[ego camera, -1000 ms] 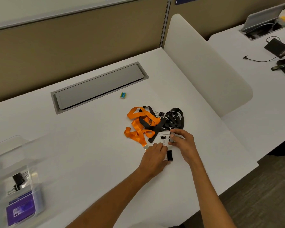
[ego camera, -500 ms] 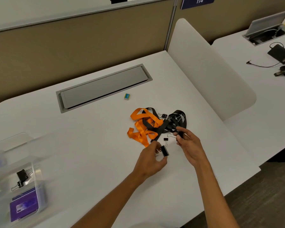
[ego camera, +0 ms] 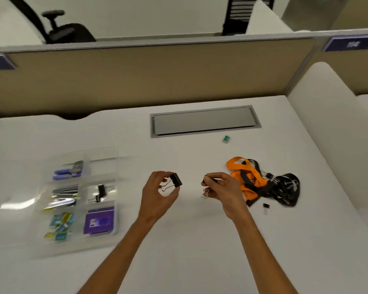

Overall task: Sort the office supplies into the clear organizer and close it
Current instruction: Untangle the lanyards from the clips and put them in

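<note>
Head camera view, looking down at a white desk (ego camera: 179, 240). The left hand (ego camera: 157, 194) pinches a large black binder clip (ego camera: 176, 180) between thumb and curled fingers, wire handles pointing into the palm. The right hand (ego camera: 223, 187) holds a smaller binder clip (ego camera: 206, 190) in curled fingers, one wire loop hanging below.

Half a second ago both hands were down at the tangle of an orange lanyard (ego camera: 245, 177) and a black lanyard (ego camera: 285, 187). Now they are raised off the desk and sit between that pile and the clear organizer (ego camera: 106, 153) at the left, which has come fully into view.

This suggests both clips are heading for the organizer compartment that already holds black binder clips (ego camera: 100, 193). A small clip (ego camera: 265, 206) beside the lanyards and a little box (ego camera: 226, 139) farther back remain unsorted.
</note>
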`<state>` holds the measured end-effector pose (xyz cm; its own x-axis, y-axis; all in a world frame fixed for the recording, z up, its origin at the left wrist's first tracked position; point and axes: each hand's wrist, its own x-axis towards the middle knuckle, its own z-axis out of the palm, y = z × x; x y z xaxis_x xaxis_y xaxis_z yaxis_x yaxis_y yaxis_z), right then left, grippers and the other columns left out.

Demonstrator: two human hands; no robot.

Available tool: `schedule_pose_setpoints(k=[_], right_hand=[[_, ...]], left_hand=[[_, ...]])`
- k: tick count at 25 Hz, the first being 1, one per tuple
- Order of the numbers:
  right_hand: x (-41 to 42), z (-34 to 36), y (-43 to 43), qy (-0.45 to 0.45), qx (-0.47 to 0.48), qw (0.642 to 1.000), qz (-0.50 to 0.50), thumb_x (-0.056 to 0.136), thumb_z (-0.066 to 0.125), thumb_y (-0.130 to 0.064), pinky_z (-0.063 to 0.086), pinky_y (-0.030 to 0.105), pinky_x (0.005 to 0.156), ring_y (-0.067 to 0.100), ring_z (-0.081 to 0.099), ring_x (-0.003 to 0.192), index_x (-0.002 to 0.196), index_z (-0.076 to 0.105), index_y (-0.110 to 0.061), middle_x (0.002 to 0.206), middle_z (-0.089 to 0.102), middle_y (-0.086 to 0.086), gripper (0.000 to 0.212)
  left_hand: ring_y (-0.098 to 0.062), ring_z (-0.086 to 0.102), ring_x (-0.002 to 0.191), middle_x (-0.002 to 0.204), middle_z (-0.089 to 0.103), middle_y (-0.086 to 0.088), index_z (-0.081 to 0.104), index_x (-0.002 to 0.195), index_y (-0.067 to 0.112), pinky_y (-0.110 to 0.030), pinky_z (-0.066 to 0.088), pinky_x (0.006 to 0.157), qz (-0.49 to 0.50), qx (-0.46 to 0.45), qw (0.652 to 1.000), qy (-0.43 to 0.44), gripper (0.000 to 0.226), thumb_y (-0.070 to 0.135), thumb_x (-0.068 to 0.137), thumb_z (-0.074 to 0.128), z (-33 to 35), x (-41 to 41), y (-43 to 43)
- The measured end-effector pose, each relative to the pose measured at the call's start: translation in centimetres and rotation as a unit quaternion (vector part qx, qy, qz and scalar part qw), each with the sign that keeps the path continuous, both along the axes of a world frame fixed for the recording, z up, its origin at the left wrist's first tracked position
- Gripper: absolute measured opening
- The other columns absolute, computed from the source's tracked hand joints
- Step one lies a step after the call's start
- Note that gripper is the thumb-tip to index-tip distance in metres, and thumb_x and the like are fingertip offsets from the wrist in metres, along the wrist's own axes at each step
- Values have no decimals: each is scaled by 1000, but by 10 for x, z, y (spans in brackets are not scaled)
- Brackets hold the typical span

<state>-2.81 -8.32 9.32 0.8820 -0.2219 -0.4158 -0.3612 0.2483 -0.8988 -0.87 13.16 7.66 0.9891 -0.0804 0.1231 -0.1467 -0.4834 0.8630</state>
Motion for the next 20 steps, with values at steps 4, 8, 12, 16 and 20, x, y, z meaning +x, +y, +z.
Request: schedule_pose_setpoints(k=[4,8,12,16,20], right_hand=[[24,5,77,-17,0,995,103,84,72,-3,59,35,74,28,68,73,100,70,0,87,70,23,15],[33,2,141,-6,-2,985,173,86,68,2,59,35,82,33,72,86,105,69,0,101,70,23,19],[42,4,208,2,-41,984,175,83,73,0,61,36,76,30,73,77,102,67,0,93,67,22,20],[66,0,263,-6,-170,970,175,77,81,-11,63,35,67,22,73,68,93,67,-8,79,70,13,21],[87,-16,300,-51,-365,903,220,81,77,-22,48,17,58,12,63,66,90,65,-14,75,65,-2,17]], left_hand=[[-10,58,99,111,53,6,67,109,26,-29,49,87,80,103,991,-35,41,31,70,79,-5,17,121],[-23,55,108,121,54,-2,68,109,26,-44,42,92,93,269,959,-2,45,38,68,82,-13,29,214],[-27,40,132,140,46,-4,68,103,32,-48,29,103,37,390,920,11,41,45,67,80,-24,39,244],[-28,39,133,138,51,-7,73,77,22,-54,32,103,84,419,904,11,29,45,62,81,-30,47,237],[-28,43,129,130,58,-8,73,64,15,-53,35,100,137,417,899,15,19,33,70,79,-37,47,234]])
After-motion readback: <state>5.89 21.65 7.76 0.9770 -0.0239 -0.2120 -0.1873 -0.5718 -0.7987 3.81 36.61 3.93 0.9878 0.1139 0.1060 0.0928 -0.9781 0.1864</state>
